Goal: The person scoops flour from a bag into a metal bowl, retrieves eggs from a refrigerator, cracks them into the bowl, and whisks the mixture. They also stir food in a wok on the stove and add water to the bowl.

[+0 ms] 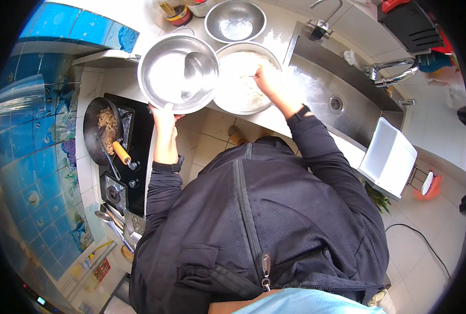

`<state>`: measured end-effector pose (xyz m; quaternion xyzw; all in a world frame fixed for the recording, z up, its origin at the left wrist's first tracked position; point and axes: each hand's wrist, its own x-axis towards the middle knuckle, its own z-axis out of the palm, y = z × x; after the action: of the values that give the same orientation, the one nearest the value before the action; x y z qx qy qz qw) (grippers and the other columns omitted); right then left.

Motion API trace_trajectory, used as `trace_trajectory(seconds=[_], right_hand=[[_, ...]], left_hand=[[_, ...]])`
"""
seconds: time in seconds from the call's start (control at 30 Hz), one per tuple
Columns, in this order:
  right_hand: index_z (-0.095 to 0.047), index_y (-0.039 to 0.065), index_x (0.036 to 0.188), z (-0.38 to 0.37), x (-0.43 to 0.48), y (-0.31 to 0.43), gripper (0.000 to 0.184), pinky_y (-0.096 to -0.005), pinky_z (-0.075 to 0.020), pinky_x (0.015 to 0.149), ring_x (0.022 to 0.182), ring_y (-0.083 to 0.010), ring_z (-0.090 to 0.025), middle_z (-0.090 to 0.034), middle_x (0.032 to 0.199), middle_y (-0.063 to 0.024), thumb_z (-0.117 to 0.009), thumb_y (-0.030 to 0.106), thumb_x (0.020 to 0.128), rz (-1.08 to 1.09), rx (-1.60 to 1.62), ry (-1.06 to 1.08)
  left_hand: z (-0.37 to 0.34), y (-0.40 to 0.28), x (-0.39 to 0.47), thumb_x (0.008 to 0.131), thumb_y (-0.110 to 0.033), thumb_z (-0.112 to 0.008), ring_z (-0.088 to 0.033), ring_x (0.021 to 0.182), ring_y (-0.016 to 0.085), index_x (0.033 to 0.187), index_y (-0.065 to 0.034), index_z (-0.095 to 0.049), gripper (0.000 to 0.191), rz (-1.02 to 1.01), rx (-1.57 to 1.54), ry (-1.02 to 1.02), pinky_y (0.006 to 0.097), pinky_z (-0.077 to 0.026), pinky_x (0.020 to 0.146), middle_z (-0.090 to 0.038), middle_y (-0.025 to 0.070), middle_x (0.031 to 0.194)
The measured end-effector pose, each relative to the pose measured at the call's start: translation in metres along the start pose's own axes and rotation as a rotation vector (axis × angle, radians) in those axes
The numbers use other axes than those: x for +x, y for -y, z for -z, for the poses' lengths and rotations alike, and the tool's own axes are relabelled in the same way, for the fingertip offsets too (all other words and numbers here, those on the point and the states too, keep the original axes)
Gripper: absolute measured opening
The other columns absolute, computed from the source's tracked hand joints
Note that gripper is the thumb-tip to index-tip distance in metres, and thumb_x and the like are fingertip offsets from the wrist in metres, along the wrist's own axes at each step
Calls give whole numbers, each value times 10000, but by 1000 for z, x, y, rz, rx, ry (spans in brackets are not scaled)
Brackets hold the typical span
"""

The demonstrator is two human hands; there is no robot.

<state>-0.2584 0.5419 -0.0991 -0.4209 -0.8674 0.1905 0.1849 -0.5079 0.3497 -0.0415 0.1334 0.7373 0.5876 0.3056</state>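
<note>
My left hand [165, 117] grips the near rim of a round stainless steel bowl [162, 74], which is tilted and shows its shiny inside. Right beside it, a wider metal basin [274, 55] on the counter holds a pale, whitish, dough-like mass [252, 96]. My right hand [270, 80] is over that basin, its fingers closed around a thin utensil whose lower end is hard to make out. Behind the two stands another stainless steel bowl [235, 23].
A wok [90, 129] with sliced food and a yellow-handled tool sits on the black gas hob [139, 129] at left. At right are a steel sink [315, 86] with a faucet [394, 72] and a white dish rack [390, 153]. Jars [178, 17] stand at the back.
</note>
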Motion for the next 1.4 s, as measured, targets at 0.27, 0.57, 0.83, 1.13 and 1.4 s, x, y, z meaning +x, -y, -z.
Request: trace_trajectory(seconds=[0.27, 0.57, 0.83, 1.13, 1.4], right_hand=[[-690, 33, 817, -12, 8, 0, 166, -438, -510, 618, 672, -358, -659, -652, 740, -205, -600, 172, 827, 135, 346, -86], [-684, 41, 849, -23, 14, -1, 189, -431, -518, 674, 732, -349, -663, -672, 792, -195, -535, 156, 851, 108, 118, 42], [-714, 65, 843, 20, 0, -7, 191, -416, -543, 666, 698, -350, -677, -672, 771, -184, -574, 196, 843, -38, -78, 168], [-708, 89, 829, -8, 55, -12, 186, -436, -539, 690, 725, -356, -674, -670, 752, -175, -593, 234, 846, 23, -71, 74], [-739, 121, 867, -10, 17, 10, 132, -399, -535, 688, 760, -289, -686, -699, 784, -115, -641, 204, 836, 188, 19, 235]], left_hand=[[0, -2, -5, 866, 12, -480, -677, 921, 287, 1458, -124, -177, 679, 21, -37, 41, 336, -617, 536, -461, 200, 1321], [-2, 0, 4, 848, 37, -442, -669, 939, 296, 1475, -129, -138, 716, -19, -26, 73, 329, -623, 552, -415, 211, 1355], [-6, -2, 7, 846, 71, -413, -669, 941, 303, 1474, -124, -138, 713, 18, -5, 54, 333, -628, 553, -420, 213, 1348], [-9, -7, 4, 846, 68, -419, -671, 932, 302, 1476, -120, -140, 714, 12, -12, 16, 331, -626, 553, -425, 215, 1342], [-6, -11, 1, 846, 59, -432, -665, 943, 295, 1477, -121, -145, 715, 29, 5, 1, 330, -624, 557, -428, 207, 1338]])
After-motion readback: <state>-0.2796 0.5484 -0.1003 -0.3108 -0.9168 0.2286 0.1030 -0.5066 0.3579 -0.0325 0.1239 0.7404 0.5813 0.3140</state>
